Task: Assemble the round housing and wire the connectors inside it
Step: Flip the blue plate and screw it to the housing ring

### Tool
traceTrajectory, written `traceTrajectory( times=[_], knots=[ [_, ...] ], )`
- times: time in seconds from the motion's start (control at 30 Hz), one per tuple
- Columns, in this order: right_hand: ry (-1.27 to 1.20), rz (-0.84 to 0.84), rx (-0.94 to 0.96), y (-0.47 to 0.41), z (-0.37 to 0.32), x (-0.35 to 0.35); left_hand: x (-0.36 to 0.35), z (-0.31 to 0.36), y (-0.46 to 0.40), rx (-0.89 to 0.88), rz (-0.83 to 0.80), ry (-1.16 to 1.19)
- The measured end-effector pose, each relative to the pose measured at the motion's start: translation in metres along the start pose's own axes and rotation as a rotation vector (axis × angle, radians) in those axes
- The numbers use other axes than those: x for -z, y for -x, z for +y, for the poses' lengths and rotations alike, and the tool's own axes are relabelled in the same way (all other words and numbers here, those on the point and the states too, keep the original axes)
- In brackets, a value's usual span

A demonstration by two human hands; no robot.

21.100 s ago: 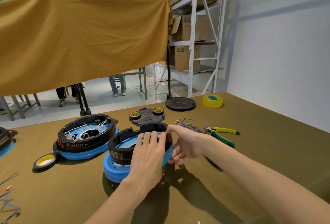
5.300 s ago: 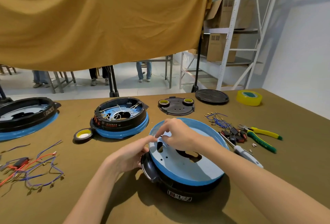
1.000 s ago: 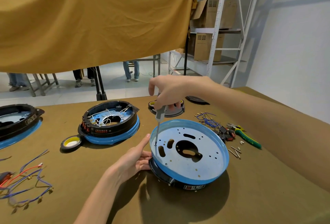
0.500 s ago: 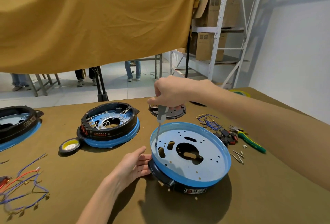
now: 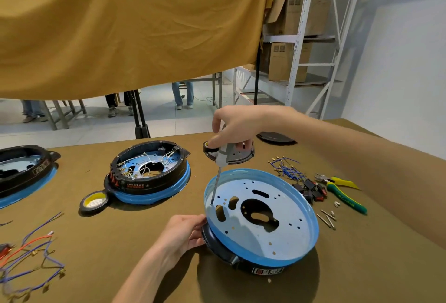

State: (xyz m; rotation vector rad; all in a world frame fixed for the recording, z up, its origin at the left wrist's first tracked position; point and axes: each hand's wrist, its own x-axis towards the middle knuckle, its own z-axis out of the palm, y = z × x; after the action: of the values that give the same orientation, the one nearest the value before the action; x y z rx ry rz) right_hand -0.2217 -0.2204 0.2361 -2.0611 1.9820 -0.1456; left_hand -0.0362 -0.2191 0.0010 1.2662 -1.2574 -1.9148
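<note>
The round housing [image 5: 284,237] lies upside down in front of me, its blue metal base plate with several holes facing up over a black ring. My right hand [image 5: 237,127] grips the grey handle of a screwdriver [image 5: 218,174], held nearly upright with its tip at a hole near the plate's left edge. My left hand [image 5: 184,234] holds the housing's left rim, fingers against the black ring. Blue wires with terminals [image 5: 286,170] and small black and red connectors [image 5: 311,188] lie to the right of the housing.
A second housing with wiring inside [image 5: 148,172] and a tape roll [image 5: 94,202] sit to the left, a third housing [image 5: 21,172] at the far left. Loose coloured wires [image 5: 29,256] lie bottom left. Pliers [image 5: 342,189], screws [image 5: 328,218] and a black cover [image 5: 237,154] lie nearby.
My right hand keeps the screwdriver upright at the same hole, its grip shifting slightly on the handle. My left hand stays on the housing's left rim.
</note>
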Motion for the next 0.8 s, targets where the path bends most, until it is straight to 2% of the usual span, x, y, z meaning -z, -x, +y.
traceTrajectory(
  times=[0.1,0.23,0.4,0.57,0.7,0.8],
  knots=[
    [-0.085,-0.053,0.016,0.002,0.003,0.007,0.001,0.0,-0.001,-0.005,-0.021,0.001],
    [0.135,0.114,-0.016,-0.001,0.004,-0.005,0.003,0.002,0.0,0.008,-0.044,0.031],
    [-0.077,-0.034,-0.03,0.008,0.007,0.009,0.003,0.002,-0.001,0.007,-0.054,0.048],
    [0.099,0.108,-0.028,0.013,0.007,-0.005,0.003,0.001,-0.002,-0.003,-0.039,0.039],
    [-0.054,-0.037,-0.002,0.021,0.006,0.001,0.002,-0.001,-0.002,-0.015,-0.02,0.033],
    [0.019,0.046,0.023,0.019,0.005,-0.003,0.001,0.0,-0.002,-0.014,-0.01,0.035]
  ],
)
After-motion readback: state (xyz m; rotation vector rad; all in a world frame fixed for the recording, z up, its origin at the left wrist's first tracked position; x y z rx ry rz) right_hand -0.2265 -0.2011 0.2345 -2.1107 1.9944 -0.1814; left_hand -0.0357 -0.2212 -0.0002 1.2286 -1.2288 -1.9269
